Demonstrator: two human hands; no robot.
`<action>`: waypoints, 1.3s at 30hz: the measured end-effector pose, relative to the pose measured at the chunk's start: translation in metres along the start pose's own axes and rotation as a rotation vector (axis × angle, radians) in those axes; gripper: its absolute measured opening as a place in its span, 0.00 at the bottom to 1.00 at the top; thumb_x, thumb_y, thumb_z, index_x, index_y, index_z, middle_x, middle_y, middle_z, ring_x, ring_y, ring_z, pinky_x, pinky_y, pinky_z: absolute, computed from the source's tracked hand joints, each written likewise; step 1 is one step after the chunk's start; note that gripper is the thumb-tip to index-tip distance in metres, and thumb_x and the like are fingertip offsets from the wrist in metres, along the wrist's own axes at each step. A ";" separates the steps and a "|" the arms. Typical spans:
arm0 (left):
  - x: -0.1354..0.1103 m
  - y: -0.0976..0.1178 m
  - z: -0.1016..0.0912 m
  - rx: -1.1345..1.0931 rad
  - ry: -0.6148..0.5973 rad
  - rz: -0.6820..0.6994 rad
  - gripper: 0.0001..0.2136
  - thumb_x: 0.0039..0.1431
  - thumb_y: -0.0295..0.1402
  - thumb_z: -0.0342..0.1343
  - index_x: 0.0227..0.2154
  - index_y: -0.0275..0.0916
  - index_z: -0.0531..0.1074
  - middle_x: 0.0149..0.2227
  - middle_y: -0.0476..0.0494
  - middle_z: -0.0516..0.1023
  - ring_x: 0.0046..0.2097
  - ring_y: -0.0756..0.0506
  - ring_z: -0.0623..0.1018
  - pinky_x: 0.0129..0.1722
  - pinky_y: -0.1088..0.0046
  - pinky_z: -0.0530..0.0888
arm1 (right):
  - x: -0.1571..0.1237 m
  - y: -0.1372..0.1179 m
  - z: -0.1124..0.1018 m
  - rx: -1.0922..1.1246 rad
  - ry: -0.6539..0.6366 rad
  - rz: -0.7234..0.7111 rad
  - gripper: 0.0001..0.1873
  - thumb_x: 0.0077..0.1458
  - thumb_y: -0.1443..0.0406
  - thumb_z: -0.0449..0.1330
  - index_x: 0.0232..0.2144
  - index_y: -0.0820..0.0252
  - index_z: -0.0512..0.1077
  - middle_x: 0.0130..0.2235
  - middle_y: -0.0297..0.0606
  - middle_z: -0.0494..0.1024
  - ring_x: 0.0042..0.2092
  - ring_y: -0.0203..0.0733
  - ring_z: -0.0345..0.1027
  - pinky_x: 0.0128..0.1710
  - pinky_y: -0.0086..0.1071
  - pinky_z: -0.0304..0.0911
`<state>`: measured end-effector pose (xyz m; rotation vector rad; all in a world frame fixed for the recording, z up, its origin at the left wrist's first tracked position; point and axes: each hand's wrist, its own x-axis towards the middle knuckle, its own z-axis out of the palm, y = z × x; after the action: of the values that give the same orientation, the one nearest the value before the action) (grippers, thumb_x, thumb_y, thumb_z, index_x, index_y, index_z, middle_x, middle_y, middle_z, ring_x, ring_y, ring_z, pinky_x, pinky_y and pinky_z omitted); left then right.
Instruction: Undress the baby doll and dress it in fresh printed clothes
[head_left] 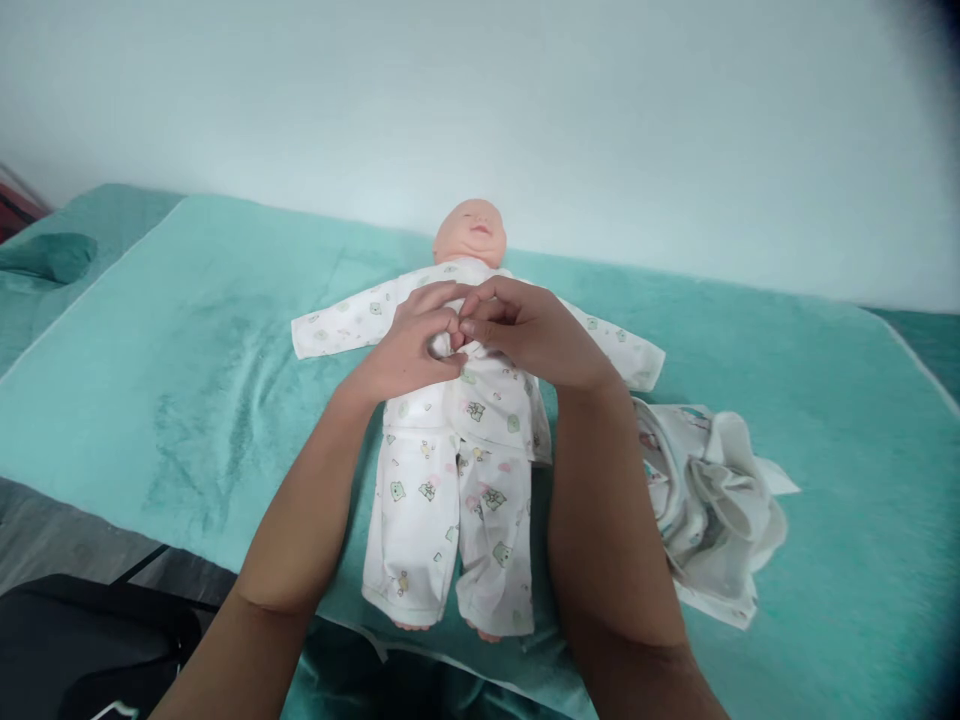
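Bare forearms (292,520) flank printed trousers (420,520) below the fingers; left hand (416,345) and right hand (540,330) pinch the baby shirt (491,400) underneath, doll's head (471,235) just beyond.

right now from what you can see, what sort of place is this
Possibly a childcare practice room, though I can't be sure: a baby doll in printed clothes lies on a teal-covered table beside a pale wall.
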<state>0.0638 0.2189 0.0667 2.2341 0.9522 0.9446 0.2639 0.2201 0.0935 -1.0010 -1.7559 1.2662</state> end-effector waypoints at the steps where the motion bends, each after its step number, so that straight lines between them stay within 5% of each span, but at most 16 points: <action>1: 0.000 0.000 0.001 0.007 0.003 0.000 0.08 0.55 0.28 0.63 0.28 0.42 0.68 0.66 0.43 0.70 0.69 0.34 0.65 0.64 0.46 0.70 | 0.000 0.000 0.000 0.010 0.002 -0.004 0.10 0.59 0.58 0.67 0.35 0.57 0.74 0.26 0.29 0.77 0.21 0.29 0.51 0.19 0.29 0.44; 9: -0.001 -0.006 0.000 -0.035 -0.007 -0.016 0.09 0.57 0.34 0.67 0.28 0.42 0.72 0.67 0.45 0.70 0.73 0.35 0.61 0.69 0.45 0.64 | 0.002 0.010 -0.001 0.078 0.003 -0.027 0.11 0.59 0.56 0.68 0.37 0.55 0.75 0.28 0.30 0.79 0.22 0.29 0.55 0.21 0.30 0.47; 25: 0.000 -0.010 0.000 -0.145 -0.007 -0.045 0.16 0.61 0.40 0.65 0.25 0.41 0.64 0.67 0.45 0.69 0.69 0.36 0.66 0.59 0.53 0.73 | 0.004 0.013 0.002 0.113 0.129 -0.020 0.12 0.56 0.54 0.69 0.34 0.55 0.76 0.24 0.28 0.71 0.21 0.30 0.53 0.19 0.29 0.48; 30: 0.001 -0.016 0.005 -0.247 0.217 -0.066 0.17 0.62 0.34 0.60 0.25 0.41 0.57 0.61 0.43 0.74 0.62 0.41 0.74 0.59 0.59 0.72 | 0.006 0.014 0.006 0.142 0.233 -0.029 0.17 0.56 0.50 0.69 0.31 0.56 0.75 0.23 0.28 0.67 0.21 0.29 0.51 0.18 0.27 0.46; 34: 0.004 -0.021 0.009 -0.178 0.430 -0.182 0.14 0.56 0.28 0.59 0.24 0.41 0.57 0.46 0.45 0.78 0.49 0.45 0.77 0.52 0.66 0.73 | 0.009 0.019 0.009 0.199 0.360 -0.047 0.17 0.57 0.49 0.67 0.30 0.55 0.73 0.23 0.27 0.66 0.21 0.29 0.49 0.18 0.27 0.45; 39: 0.005 -0.031 0.002 -0.186 0.671 -0.399 0.13 0.55 0.25 0.56 0.24 0.42 0.56 0.28 0.52 0.67 0.35 0.49 0.71 0.36 0.73 0.68 | 0.016 0.025 0.008 0.232 0.645 -0.108 0.18 0.61 0.49 0.63 0.28 0.54 0.69 0.20 0.26 0.59 0.21 0.32 0.51 0.22 0.29 0.51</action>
<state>0.0552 0.2411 0.0461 1.4936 1.4536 1.5408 0.2539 0.2367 0.0689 -1.0165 -1.1225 0.9124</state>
